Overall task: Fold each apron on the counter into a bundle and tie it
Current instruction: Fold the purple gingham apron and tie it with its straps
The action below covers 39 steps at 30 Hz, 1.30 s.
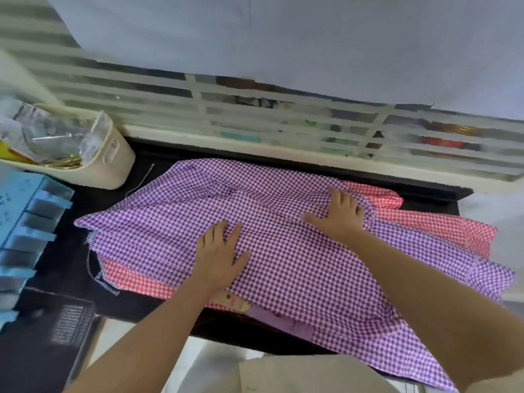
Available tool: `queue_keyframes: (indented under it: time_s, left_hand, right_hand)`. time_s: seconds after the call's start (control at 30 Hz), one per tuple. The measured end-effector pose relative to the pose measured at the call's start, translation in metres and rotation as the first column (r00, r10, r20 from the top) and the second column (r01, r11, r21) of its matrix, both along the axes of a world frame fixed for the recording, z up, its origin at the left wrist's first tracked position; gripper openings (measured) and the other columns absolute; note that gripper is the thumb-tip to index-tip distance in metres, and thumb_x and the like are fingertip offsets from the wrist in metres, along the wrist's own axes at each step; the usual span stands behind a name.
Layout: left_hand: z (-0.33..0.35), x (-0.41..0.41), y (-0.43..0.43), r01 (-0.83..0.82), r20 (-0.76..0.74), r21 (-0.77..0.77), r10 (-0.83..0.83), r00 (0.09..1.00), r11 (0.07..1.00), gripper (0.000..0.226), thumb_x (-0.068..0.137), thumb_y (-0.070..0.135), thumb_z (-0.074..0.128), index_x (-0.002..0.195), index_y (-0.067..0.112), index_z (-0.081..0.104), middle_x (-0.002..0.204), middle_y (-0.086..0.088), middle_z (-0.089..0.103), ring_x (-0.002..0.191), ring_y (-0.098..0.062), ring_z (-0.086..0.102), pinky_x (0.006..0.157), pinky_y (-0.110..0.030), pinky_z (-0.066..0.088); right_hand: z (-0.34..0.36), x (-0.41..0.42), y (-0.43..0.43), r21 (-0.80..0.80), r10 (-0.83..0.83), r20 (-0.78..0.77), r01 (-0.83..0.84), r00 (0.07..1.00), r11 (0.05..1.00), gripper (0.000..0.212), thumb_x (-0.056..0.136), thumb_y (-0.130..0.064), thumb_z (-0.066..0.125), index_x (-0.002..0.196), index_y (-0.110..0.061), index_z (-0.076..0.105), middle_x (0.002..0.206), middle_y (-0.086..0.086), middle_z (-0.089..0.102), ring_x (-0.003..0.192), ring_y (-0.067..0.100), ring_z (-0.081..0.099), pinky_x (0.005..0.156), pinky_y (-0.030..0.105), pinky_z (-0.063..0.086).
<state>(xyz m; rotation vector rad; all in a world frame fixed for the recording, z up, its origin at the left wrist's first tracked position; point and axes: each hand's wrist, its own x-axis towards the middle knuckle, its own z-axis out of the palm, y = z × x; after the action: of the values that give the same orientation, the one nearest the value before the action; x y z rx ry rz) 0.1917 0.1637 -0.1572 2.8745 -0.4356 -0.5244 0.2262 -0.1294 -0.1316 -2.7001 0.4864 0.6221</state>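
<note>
Head view: purple-and-white checked cloth apron (175, 222) lies spread across black worktop (65, 251), near edge hanging off, on top of red-and-white checked cloth apron (442, 225). Left hand (221, 256) and right hand (340, 214) press flat on the purple cloth, each grip open, fingers straight, holding nothing. Cream plastic bin (113, 168) sits rear left.

Top apron (170, 222) overlies lower apron (453, 228) on counter (62, 256), tub (113, 165) back-left.
</note>
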Motion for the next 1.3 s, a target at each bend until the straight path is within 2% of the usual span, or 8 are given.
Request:
queue_keyframes:
  time_s: [0.1,0.3,0.53,0.67,0.8,0.93,1.1,1.3]
  left_hand:
    - [-0.003,0.0,0.0,0.002,0.04,0.007,-0.002,0.999,1.0,0.08,0.084,0.066,0.025,0.147,0.018,0.043,0.142,-0.019,0.044,0.128,-0.037,0.042,0.103,-0.054,0.034]
    - [0.002,-0.002,-0.003,0.026,0.036,0.021,-0.027,0.999,0.999,0.088,0.078,0.069,0.011,0.154,0.026,0.027,0.151,-0.014,0.032,0.133,-0.031,0.027,0.107,-0.049,0.025]
    - [0.005,0.009,-0.002,0.062,-0.065,0.093,-0.056,0.996,0.994,0.103,0.066,0.073,0.0,0.156,0.024,0.01,0.154,-0.006,0.024,0.137,-0.027,0.025,0.11,-0.043,0.025]
    - [-0.003,0.025,0.005,-0.083,-0.076,-0.181,0.07,0.995,0.98,0.082,0.087,0.064,0.023,0.145,0.01,0.042,0.139,-0.016,0.047,0.125,-0.036,0.043,0.094,-0.043,0.035]
    - [0.01,0.043,0.015,-0.739,-0.597,-0.549,0.436,0.674,0.391,0.054,0.104,0.039,0.022,0.141,0.006,0.044,0.14,-0.012,0.049,0.124,-0.034,0.047,0.106,-0.045,0.038]
    - [0.019,0.053,0.041,-0.857,-0.865,-0.46,0.337,0.372,-0.234,0.067,0.098,0.063,0.02,0.138,0.019,0.05,0.134,-0.007,0.057,0.117,-0.03,0.054,0.107,-0.044,0.04]
    - [0.029,0.053,0.052,-0.885,-0.846,-0.46,0.337,0.412,-0.072,0.03,0.098,0.031,0.055,0.12,0.011,0.057,0.099,-0.003,0.066,0.088,-0.018,0.062,0.071,-0.03,0.052]
    - [0.031,0.05,0.051,-0.888,-0.832,-0.46,0.353,0.428,-0.01,0.009,0.096,0.023,0.061,0.103,0.017,0.062,0.104,-0.003,0.067,0.094,-0.019,0.064,0.071,-0.031,0.053]
  right_hand:
    - [-0.003,-0.004,0.009,-0.043,0.219,0.017,-0.219,0.975,0.975,0.113,0.068,-0.084,0.056,0.152,-0.026,0.007,0.162,0.007,-0.005,0.15,0.03,-0.002,0.118,0.053,0.001]
    - [0.001,-0.008,0.018,-0.14,0.321,0.349,-0.289,0.88,0.947,0.017,0.094,-0.022,0.053,0.107,-0.018,0.063,0.118,0.001,0.058,0.116,0.022,0.048,0.103,0.037,0.029]
    - [0.064,-0.015,0.048,0.321,0.048,0.653,-0.334,0.756,0.886,0.015,0.083,-0.01,0.04,0.07,-0.018,0.044,0.063,-0.013,0.04,0.058,0.002,0.038,0.054,0.021,0.029]
    - [0.087,-0.043,0.073,0.502,0.246,0.326,-0.387,0.913,0.774,0.035,0.088,-0.006,0.042,0.057,-0.022,0.035,0.053,-0.008,0.032,0.048,0.006,0.026,0.055,0.027,0.028]
    - [0.078,-0.092,0.076,0.362,0.4,-0.446,-0.247,0.801,0.899,0.039,0.102,-0.044,0.039,0.083,-0.015,0.056,0.091,0.004,0.058,0.07,0.017,0.045,0.077,0.031,0.037]
    - [0.05,-0.121,0.068,0.261,0.089,-0.314,-0.004,0.945,0.965,0.053,0.097,-0.062,0.036,0.093,-0.017,0.064,0.099,0.003,0.064,0.098,0.024,0.059,0.092,0.038,0.044]
    - [0.026,-0.146,0.053,-0.16,-0.191,0.114,0.208,0.975,0.965,0.049,0.089,-0.045,0.06,0.128,-0.018,0.048,0.129,0.007,0.048,0.121,0.03,0.045,0.1,0.044,0.036]
    - [0.019,-0.171,0.03,-0.21,-0.505,-0.161,0.471,0.848,0.857,0.083,0.084,-0.07,0.052,0.141,-0.012,0.038,0.148,0.014,0.041,0.138,0.035,0.036,0.114,0.056,0.02]
